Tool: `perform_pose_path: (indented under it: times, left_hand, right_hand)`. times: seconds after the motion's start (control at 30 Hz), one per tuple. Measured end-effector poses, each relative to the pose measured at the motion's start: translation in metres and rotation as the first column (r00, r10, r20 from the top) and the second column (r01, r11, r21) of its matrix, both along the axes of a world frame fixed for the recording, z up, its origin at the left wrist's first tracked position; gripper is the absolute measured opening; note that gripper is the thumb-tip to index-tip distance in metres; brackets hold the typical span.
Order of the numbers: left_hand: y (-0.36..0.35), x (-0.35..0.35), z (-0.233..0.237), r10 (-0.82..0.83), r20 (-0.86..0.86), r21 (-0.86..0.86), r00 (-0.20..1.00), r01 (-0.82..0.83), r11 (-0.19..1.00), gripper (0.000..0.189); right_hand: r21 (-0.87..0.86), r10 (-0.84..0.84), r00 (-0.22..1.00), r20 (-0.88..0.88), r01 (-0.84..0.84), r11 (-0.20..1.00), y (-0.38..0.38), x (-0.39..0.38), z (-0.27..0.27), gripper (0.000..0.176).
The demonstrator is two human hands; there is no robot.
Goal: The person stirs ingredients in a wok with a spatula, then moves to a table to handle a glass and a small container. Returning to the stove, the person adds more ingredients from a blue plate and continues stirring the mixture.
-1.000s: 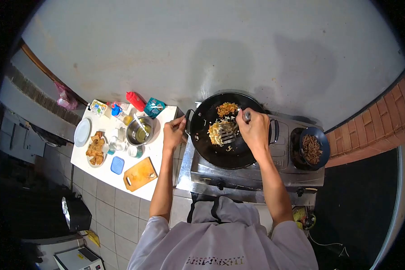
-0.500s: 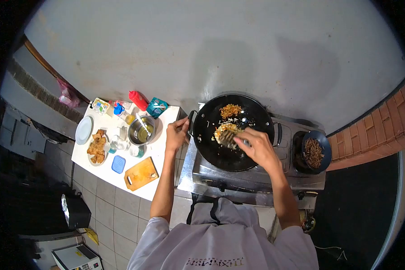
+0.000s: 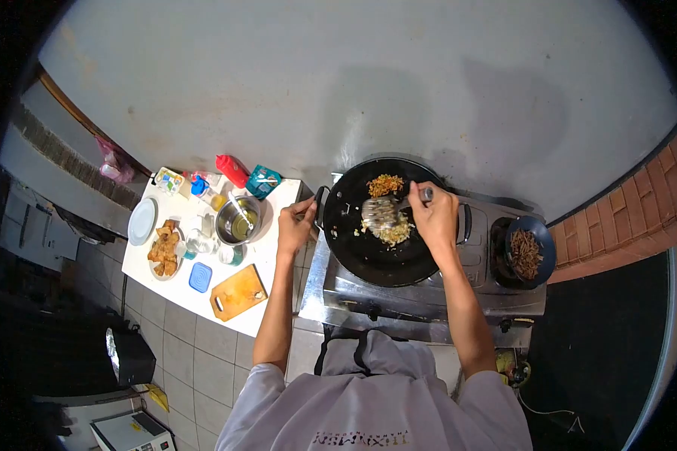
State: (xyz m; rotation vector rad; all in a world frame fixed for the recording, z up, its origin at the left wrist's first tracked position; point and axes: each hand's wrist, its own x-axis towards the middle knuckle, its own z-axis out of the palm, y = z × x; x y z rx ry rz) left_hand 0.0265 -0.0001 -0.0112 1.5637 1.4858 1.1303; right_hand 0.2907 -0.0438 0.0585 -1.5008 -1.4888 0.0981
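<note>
Shiny slotted spatula [image 3: 382, 213] in round black wok [image 3: 362, 261]

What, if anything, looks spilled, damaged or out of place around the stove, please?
Nothing stands out: the chopped food lies inside the wok, the smaller pan sits on the stove, and I see no spill or damage around them.

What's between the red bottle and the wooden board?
In the head view, a metal bowl and a small container stand between the red bottle and wooden board.
</note>
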Motion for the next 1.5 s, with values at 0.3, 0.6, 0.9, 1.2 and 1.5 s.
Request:
perform_pose_path:
  times: [0.3,0.6,0.9,1.2,1.5]
  left_hand:
    - [0.004,-0.002,-0.009,-0.013,0.033,0.012,0.999,0.013,1.000,0.027]
    - [0.004,0.000,-0.002,-0.018,0.099,-0.039,0.995,0.022,0.999,0.027]
    - [0.005,-0.001,0.001,-0.017,0.091,-0.018,0.996,0.019,1.000,0.029]
    - [0.009,-0.004,0.003,-0.043,0.086,-0.093,0.995,0.051,0.994,0.029]
    - [0.007,-0.003,0.002,-0.046,0.056,-0.056,0.997,0.049,0.997,0.029]
  right_hand:
    - [-0.076,-0.041,0.994,0.105,0.050,0.996,-0.013,0.029,0.024,0.017]
    - [-0.107,0.113,0.991,0.077,-0.105,0.989,0.006,0.000,0.007,0.020]
    - [0.072,0.148,0.981,0.124,-0.157,0.985,0.008,0.007,0.007,0.015]
    - [-0.033,0.202,0.973,0.112,-0.199,0.979,-0.006,0.023,0.011,0.019]
    - [-0.180,-0.002,0.998,0.067,0.014,0.984,0.008,0.007,0.006,0.021]
